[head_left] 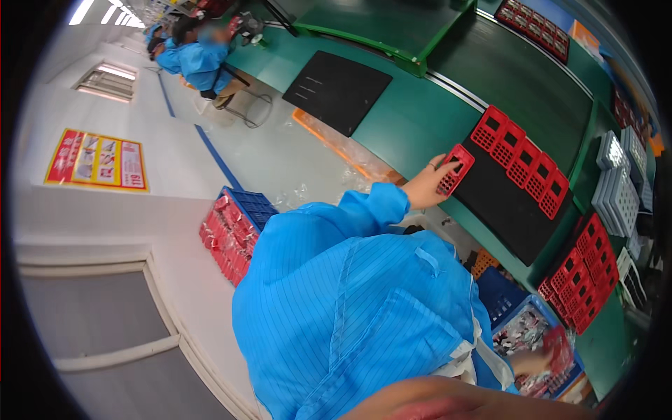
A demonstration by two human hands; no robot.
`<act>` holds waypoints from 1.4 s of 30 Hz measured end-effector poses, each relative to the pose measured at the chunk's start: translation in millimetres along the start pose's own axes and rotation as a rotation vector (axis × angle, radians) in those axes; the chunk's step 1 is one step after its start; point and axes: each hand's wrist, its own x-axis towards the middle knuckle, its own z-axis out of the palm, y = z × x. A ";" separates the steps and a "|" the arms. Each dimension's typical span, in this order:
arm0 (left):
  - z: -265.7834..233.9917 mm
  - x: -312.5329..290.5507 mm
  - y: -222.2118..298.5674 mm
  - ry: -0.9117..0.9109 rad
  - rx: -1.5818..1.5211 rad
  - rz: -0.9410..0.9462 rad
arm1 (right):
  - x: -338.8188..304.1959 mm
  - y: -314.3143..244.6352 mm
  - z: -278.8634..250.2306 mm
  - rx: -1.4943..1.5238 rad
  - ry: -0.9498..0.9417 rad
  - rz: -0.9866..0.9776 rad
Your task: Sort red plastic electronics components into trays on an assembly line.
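Observation:
My left hand (425, 187) is closed around a red perforated plastic case (456, 170) with a rectangular cutout, held above the near edge of a black mat (504, 210). On the mat's far side several matching red cases (519, 159) lie in a slanted row. At lower right, my right hand (530, 362) is over a blue crate (578, 365) of small parts in clear bags (521, 332). A red piece (558, 350), seemingly in clear wrap, is in its grip; motion blurs it, and the fingers hardly show.
More red cases (582, 273) stand grouped on the green bench (413, 112), right of the mat. Beyond them are stacked grey trays (616, 199). Another black mat (338, 91) lies farther left. A blue crate of red bagged pieces (231, 234) is behind me; a co-worker (192, 56) sits far left.

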 end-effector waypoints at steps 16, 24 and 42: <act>-23.4 43.0 -36.3 -0.315 0.111 0.298 | -85.6 -307.2 82.0 0.442 -0.792 -0.805; -25.7 64.4 -38.4 -0.371 0.151 0.386 | -73.2 -337.4 80.3 0.289 -0.553 -0.709; -5.7 51.3 13.5 -0.330 0.271 0.472 | -91.2 -145.1 -4.6 0.374 -0.294 -0.121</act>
